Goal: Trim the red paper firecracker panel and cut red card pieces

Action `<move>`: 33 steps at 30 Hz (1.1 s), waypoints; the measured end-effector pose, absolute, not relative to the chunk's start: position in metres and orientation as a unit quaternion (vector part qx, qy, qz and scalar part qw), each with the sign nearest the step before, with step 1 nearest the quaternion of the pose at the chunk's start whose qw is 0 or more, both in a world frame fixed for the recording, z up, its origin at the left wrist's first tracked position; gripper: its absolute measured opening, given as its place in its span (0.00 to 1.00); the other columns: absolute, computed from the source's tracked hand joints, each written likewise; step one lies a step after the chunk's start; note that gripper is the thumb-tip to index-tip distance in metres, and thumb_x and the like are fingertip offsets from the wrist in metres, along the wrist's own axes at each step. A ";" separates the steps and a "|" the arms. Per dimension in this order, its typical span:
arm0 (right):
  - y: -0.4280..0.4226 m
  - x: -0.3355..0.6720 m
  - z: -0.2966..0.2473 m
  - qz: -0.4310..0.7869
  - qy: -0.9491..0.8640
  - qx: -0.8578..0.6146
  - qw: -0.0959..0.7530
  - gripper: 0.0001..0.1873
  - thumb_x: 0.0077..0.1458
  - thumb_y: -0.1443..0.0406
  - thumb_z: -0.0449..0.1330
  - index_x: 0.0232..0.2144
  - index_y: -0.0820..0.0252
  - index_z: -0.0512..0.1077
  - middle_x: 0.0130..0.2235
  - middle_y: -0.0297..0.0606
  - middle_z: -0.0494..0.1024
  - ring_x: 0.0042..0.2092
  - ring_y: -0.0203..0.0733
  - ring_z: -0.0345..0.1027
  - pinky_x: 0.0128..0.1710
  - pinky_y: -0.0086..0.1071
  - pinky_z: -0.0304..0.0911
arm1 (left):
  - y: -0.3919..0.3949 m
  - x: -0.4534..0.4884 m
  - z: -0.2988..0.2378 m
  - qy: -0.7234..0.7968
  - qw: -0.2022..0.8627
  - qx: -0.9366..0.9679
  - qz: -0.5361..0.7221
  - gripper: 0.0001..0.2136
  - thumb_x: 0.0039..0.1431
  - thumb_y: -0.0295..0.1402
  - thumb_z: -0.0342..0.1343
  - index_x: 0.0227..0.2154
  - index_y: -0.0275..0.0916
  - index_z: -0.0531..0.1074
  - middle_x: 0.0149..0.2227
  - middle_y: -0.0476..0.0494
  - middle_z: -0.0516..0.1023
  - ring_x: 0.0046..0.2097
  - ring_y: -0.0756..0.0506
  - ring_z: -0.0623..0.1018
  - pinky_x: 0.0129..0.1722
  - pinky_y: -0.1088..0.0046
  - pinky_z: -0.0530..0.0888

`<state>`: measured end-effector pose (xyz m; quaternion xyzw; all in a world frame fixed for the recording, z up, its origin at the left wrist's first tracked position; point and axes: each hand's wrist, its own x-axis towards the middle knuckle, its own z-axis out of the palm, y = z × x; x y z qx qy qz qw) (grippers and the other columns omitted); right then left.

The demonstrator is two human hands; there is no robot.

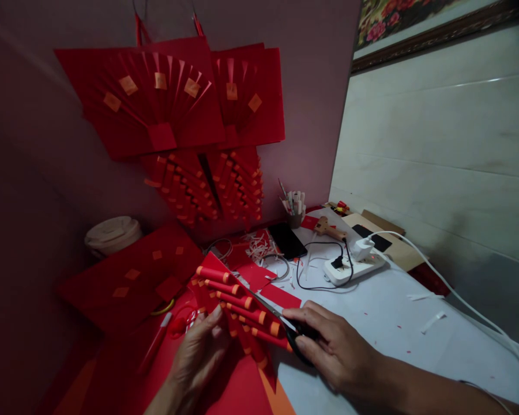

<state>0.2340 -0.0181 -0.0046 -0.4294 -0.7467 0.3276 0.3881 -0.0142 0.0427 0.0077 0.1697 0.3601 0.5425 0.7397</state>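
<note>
My left hand (201,349) grips the near edge of a red paper firecracker string (242,311), its thumb pressed on the rolled tubes. Orange bands cap the ends of these red rolls, which lie in slanting rows on red paper. In my right hand (328,343) is a pair of black-handled scissors (300,331), my fingers wrapped around the handles. The blades point up and left along the right edge of the string. Whether they are parted cannot be made out. Red and orange paper (237,386) lies beneath my left hand.
Finished-looking red fan hangings (155,138) hang on the wall. A phone (288,241), a glue gun (328,229), a white power strip (350,270) with cords and a pen cup (294,219) stand at the back. Paper scraps (259,246) are scattered. A red marker (155,343) lies left.
</note>
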 end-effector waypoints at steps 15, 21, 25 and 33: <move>-0.018 0.234 0.002 0.332 -0.741 -0.439 0.384 0.21 0.59 0.69 0.57 0.55 0.55 0.69 0.38 0.40 0.71 0.36 0.43 0.66 0.36 0.37 0.64 | 0.041 -0.013 0.010 0.380 0.733 0.166 0.540 0.08 0.51 0.17 0.60 0.31 0.33 0.78 0.33 0.38 0.84 0.36 0.42 0.83 0.41 0.64 0.81; -0.017 0.235 0.002 0.326 -0.747 -0.431 0.386 0.21 0.60 0.70 0.56 0.55 0.55 0.68 0.40 0.40 0.71 0.39 0.43 0.67 0.39 0.38 0.65 | 0.042 -0.012 0.008 0.375 0.735 0.178 0.536 0.08 0.49 0.18 0.64 0.33 0.33 0.79 0.35 0.37 0.84 0.38 0.42 0.83 0.43 0.64 0.80; -0.017 0.235 0.000 0.322 -0.752 -0.432 0.380 0.21 0.61 0.69 0.56 0.56 0.54 0.67 0.41 0.40 0.71 0.40 0.44 0.67 0.40 0.38 0.65 | 0.042 -0.012 0.005 0.364 0.741 0.187 0.532 0.09 0.48 0.19 0.66 0.33 0.34 0.79 0.35 0.38 0.84 0.38 0.43 0.83 0.44 0.66 0.80; -0.017 0.235 -0.004 0.317 -0.754 -0.432 0.379 0.21 0.62 0.68 0.55 0.57 0.54 0.67 0.42 0.41 0.72 0.42 0.45 0.68 0.42 0.38 0.65 | 0.042 -0.011 0.006 0.365 0.744 0.181 0.529 0.08 0.51 0.19 0.63 0.35 0.32 0.79 0.35 0.37 0.84 0.38 0.42 0.83 0.44 0.63 0.80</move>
